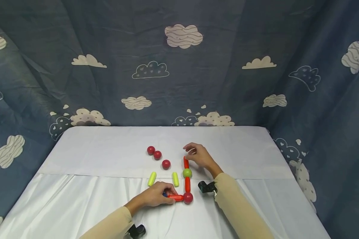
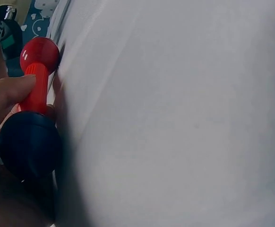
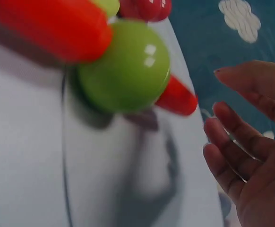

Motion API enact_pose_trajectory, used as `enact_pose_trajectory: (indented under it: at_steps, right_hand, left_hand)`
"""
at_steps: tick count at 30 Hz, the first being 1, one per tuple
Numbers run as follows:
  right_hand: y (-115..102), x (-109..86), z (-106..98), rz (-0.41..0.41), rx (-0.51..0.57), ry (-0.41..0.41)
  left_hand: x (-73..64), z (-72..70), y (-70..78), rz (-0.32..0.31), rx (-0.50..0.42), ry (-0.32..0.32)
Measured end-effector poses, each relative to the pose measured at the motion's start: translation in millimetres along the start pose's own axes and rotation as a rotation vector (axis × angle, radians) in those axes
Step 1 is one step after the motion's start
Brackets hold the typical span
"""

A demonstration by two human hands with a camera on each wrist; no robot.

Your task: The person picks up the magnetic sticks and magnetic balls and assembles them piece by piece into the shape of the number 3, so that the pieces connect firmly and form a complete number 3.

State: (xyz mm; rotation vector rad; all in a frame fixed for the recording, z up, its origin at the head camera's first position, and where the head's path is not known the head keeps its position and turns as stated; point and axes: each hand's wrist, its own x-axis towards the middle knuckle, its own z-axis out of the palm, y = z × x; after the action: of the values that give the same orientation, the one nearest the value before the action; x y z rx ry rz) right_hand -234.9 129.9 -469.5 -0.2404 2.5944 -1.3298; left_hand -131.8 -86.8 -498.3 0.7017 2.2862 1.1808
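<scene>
My left hand [image 1: 155, 195] pinches a red ribbed rod [image 2: 35, 92] between thumb and fingers. This rod joins a red ball [image 1: 187, 198] to a dark blue ball [image 2: 30, 145], which the hand mostly covers in the head view. From the red ball, a second red rod [image 1: 187, 184] leads away to a green ball [image 1: 187, 173]. Beyond the green ball a third red rod [image 3: 177, 96] sticks out, its far end free. Beside that end is my right hand [image 3: 251, 137], fingers spread and holding nothing; the right wrist view shows a gap between them.
Two loose yellow-green rods [image 1: 152, 178] lie left of the joined pieces. Farther back are three loose red balls, the nearest [image 1: 166, 164] apart from the other two. A white cloth covers the table [image 1: 107, 149], and a dark curtain with clouds [image 1: 212, 83] hangs behind it.
</scene>
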Motion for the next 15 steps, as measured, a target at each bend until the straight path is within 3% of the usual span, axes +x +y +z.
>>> enact_pose_trajectory:
  at_steps: [5, 15]
  right_hand:
    - [-17, 3.5, 9, -0.04, -0.058, -0.098]
    - [-35, 18.0, 24, -0.045, -0.126, -0.245]
  left_hand:
    - [-1.6, 0.6, 0.1, 0.0, -0.013, -0.003]
    - [0.1, -0.8, -1.2, 0.018, -0.005, 0.003]
